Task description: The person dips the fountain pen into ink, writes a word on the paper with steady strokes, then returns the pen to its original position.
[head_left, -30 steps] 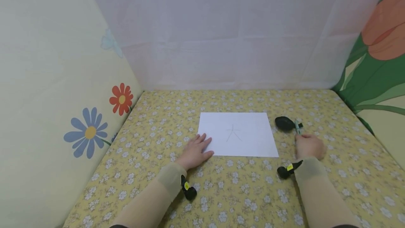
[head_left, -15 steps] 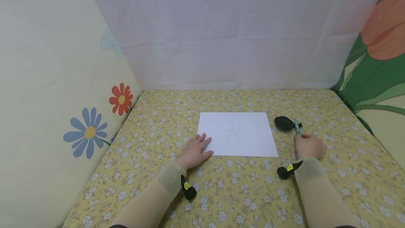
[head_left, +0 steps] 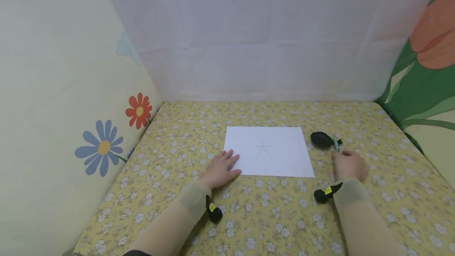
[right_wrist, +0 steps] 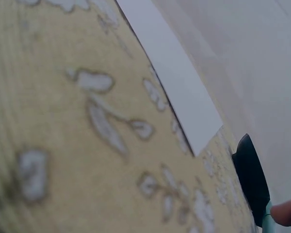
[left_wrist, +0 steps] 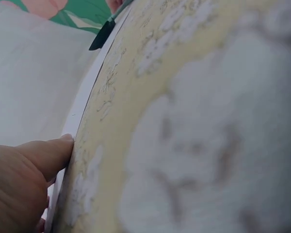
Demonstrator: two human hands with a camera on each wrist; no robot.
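A sheet of white paper lies on the table with a thin grey drawn character of a few strokes in its middle. My left hand rests flat with spread fingers on the paper's near left corner; its thumb shows along the edge in the left wrist view. To the right of the paper, my right hand has curled fingers and pinches a slim teal pen-like stick. Beside the stick lies a black oval object, dark and leaf-shaped in the right wrist view. The curled fingers hide the stick's near end.
A yellow flowered cloth covers the table. White sheeting hangs behind it. Panels with printed flowers stand at the left and right. A small black piece shows just right of the stick.
The head view has shifted slightly, so everything appears a little further right. Both hands, the paper and the teal stick keep their places relative to one another.
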